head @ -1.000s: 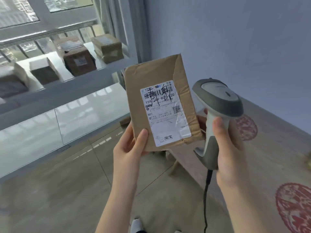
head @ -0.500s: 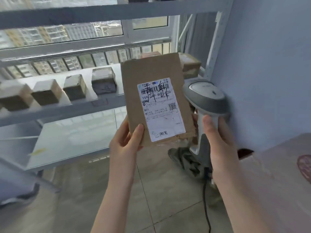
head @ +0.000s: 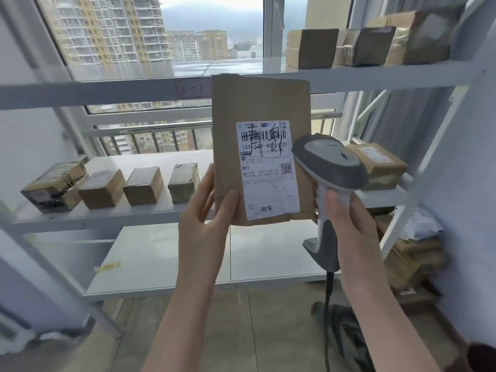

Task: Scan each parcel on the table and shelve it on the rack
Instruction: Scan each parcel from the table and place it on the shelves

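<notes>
Left grip (head: 204,218) is pinching the flat brown parcel (head: 257,103) by its bottom-left corner, holding it upright in front of the rack (head: 107,92) so the scribbled-on white label (head: 268,183) is facing the camera. Right grip (head: 346,218) is curling round the scanner (head: 330,159) handle, head sitting beside the barcode, probably for scanning.

Left hand (head: 204,224) and right hand (head: 349,224), forearms (head: 185,318) bare.
</notes>
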